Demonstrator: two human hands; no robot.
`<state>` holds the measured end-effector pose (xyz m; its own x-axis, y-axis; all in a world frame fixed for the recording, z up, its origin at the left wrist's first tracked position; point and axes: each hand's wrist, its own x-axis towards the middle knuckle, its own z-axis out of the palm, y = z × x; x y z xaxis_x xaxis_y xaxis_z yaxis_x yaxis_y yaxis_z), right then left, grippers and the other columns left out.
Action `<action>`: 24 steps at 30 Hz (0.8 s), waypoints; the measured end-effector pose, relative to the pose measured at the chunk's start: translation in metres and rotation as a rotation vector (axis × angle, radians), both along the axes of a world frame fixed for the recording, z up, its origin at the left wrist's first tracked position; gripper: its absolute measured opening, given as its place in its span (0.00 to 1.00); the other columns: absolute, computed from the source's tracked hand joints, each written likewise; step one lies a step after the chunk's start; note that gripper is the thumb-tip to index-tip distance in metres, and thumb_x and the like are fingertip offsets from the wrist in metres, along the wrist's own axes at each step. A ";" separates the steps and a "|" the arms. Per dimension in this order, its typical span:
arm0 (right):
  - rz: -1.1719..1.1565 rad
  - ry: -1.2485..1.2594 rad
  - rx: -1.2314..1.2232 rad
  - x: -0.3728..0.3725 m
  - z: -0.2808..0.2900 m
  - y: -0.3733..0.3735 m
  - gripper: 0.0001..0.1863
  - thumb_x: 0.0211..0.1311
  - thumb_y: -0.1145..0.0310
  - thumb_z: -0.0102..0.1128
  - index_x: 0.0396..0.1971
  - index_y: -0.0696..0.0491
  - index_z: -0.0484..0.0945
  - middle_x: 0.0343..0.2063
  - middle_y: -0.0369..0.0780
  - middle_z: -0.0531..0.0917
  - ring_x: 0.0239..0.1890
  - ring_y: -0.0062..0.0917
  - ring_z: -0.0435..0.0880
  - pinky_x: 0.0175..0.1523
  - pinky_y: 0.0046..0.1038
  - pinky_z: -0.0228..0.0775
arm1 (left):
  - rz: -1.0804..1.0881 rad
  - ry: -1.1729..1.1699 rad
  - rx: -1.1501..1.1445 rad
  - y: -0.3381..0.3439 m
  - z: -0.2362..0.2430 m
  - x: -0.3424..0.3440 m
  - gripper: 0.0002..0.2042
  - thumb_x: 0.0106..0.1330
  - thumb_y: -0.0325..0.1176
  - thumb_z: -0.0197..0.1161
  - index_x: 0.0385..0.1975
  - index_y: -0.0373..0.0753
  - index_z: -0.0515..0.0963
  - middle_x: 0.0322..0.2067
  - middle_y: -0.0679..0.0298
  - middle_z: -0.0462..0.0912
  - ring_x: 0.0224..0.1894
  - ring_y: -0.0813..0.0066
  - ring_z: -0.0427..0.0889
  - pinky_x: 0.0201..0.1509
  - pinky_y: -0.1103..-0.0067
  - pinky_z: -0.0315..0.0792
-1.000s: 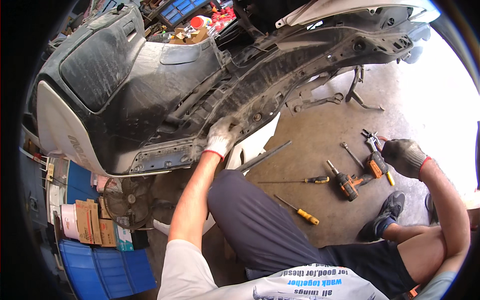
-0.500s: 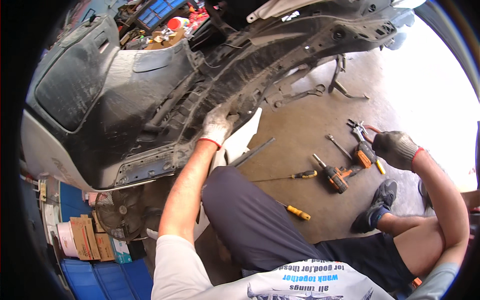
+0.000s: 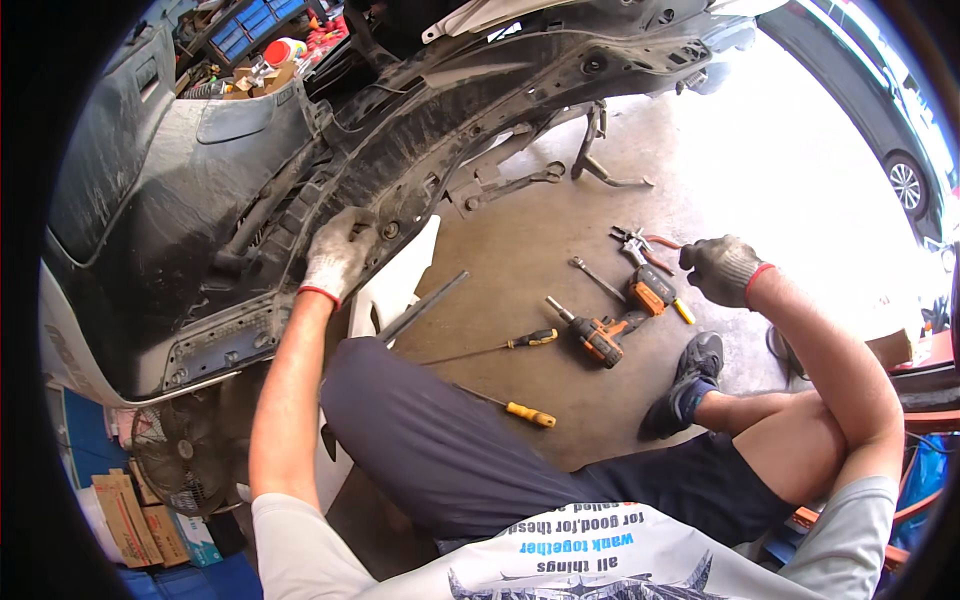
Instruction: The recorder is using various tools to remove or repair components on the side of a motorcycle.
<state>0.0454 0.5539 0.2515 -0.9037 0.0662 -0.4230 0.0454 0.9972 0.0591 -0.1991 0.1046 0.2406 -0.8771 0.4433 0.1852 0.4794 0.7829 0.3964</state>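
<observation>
My left hand point(image 3: 338, 250), in a dirty white glove with a red cuff, rests on the dusty black underside of what looks like a scooter body point(image 3: 400, 150). Its fingers are bent beside a round fitting point(image 3: 390, 230); anything between them is hidden. My right hand point(image 3: 722, 270), in a matching glove, hovers over the floor with its fingers curled in. Close to its fingertips are the red handles of pliers point(image 3: 660, 242); I cannot make out contact. Beneath the pliers lie an orange-and-black power tool point(image 3: 652, 290), a metal wrench-like tool point(image 3: 597, 278) and a cordless driver point(image 3: 597, 338).
Two screwdrivers point(image 3: 532, 339) point(image 3: 530, 414) lie nearer my knee. A white panel point(image 3: 395, 285) and a dark bar point(image 3: 425, 308) are beside my left leg. A fan point(image 3: 180, 450) and cardboard boxes point(image 3: 125, 515) stand at lower left. A dark car point(image 3: 860, 100) is outside.
The whole view has shifted, so the scene lies further left. My left hand's fingers are more bent on the black underside. My right hand has risen slightly relative to the pliers.
</observation>
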 end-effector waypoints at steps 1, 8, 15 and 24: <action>0.009 -0.091 0.057 0.000 0.007 -0.008 0.16 0.60 0.62 0.58 0.48 0.47 0.77 0.44 0.41 0.82 0.45 0.37 0.82 0.51 0.37 0.73 | 0.004 -0.021 0.009 0.003 0.011 0.007 0.13 0.61 0.35 0.58 0.43 0.36 0.78 0.40 0.53 0.82 0.44 0.60 0.81 0.50 0.71 0.73; 0.226 -0.194 0.041 -0.033 -0.044 -0.049 0.17 0.58 0.65 0.53 0.49 0.42 0.76 0.41 0.37 0.84 0.46 0.28 0.83 0.52 0.32 0.71 | -0.227 -0.207 0.020 0.037 0.088 0.065 0.12 0.58 0.32 0.61 0.40 0.35 0.79 0.38 0.55 0.83 0.43 0.63 0.81 0.50 0.73 0.72; 0.421 -0.125 0.080 0.005 -0.243 -0.035 0.35 0.53 0.70 0.50 0.66 0.44 0.60 0.48 0.43 0.77 0.47 0.36 0.79 0.48 0.35 0.71 | -0.532 -0.350 -0.142 0.057 0.076 0.128 0.15 0.61 0.38 0.59 0.45 0.38 0.77 0.42 0.53 0.80 0.48 0.55 0.78 0.53 0.68 0.72; 0.316 -0.007 0.097 0.001 -0.267 -0.066 0.26 0.62 0.64 0.47 0.62 0.43 0.63 0.44 0.38 0.80 0.42 0.28 0.80 0.43 0.32 0.66 | -0.409 -0.352 -0.342 0.015 0.024 0.108 0.16 0.63 0.39 0.55 0.47 0.38 0.75 0.43 0.53 0.79 0.49 0.54 0.77 0.54 0.65 0.70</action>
